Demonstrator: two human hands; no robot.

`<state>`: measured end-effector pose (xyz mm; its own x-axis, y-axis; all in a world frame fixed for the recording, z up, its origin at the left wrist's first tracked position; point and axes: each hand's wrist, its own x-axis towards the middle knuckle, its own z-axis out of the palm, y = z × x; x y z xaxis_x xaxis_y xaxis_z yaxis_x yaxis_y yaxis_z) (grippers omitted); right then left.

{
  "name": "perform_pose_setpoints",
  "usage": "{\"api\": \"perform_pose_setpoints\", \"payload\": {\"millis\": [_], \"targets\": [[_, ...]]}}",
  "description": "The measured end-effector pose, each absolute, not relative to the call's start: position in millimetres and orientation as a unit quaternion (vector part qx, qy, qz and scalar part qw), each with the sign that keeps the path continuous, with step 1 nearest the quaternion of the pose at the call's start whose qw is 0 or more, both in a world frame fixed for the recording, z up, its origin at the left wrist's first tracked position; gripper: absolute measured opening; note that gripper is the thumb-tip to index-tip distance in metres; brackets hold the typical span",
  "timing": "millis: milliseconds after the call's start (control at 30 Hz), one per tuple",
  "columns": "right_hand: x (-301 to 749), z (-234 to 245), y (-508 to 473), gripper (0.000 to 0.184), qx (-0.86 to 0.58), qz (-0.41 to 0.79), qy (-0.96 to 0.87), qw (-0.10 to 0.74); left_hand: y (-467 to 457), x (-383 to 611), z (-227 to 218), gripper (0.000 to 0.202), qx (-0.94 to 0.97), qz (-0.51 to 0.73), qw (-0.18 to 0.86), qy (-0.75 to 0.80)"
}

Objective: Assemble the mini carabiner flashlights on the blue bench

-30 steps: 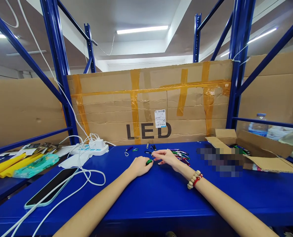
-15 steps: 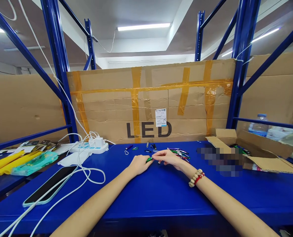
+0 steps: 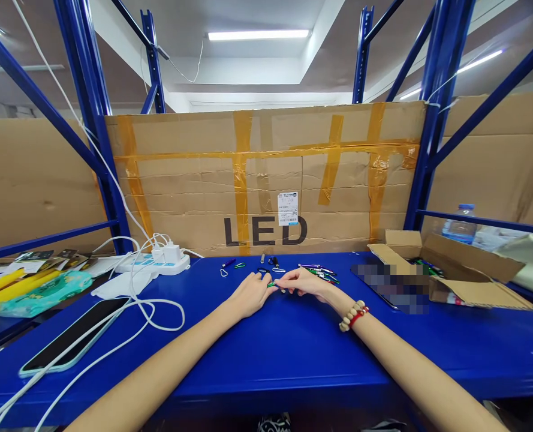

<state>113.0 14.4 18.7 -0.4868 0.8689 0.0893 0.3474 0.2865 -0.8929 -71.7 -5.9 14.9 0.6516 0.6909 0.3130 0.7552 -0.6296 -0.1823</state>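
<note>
Near the far middle of the blue tabletop, my two hands meet. A small shiny green piece (image 3: 271,284) is pinched in the fingers of my left hand (image 3: 250,295); its exact kind is too small to tell. The fingertips of my right hand (image 3: 301,283) are closed right beside the green piece's right end. Below them shows a tiny pale tip (image 3: 283,291), the rest hidden by the fingers. Behind the hands lie a purple stick-like piece (image 3: 228,263), a green carabiner (image 3: 240,265) and a silver carabiner (image 3: 223,272). Several thin coloured pieces (image 3: 322,273) lie in a pile past my right hand.
On the left are a phone (image 3: 75,337) under loose white cables (image 3: 158,327) and a white power strip (image 3: 176,264). On the right, an open cardboard box (image 3: 473,290) stands beside a dark blurred-out object (image 3: 390,288). A tall cardboard panel (image 3: 194,186) closes off the back.
The view has shifted slightly, so the surroundings sit a little further left and up. Both hands stay together, with the right fingertips drawn closer against the green piece's end.
</note>
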Motion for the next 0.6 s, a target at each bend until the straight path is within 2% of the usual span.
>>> {"api": "perform_pose_setpoints", "payload": {"millis": [300, 600], "targets": [[110, 19, 11, 0.042, -0.396, 0.432, -0.758, 0.285, -3, -78, 13, 0.012, -0.912, -0.127, 0.093, -0.379], [101, 13, 13, 0.049, -0.388, 0.394, -0.751, 0.361, -5, -78, 13, 0.016, -0.881, -0.145, 0.07, -0.445]]}}
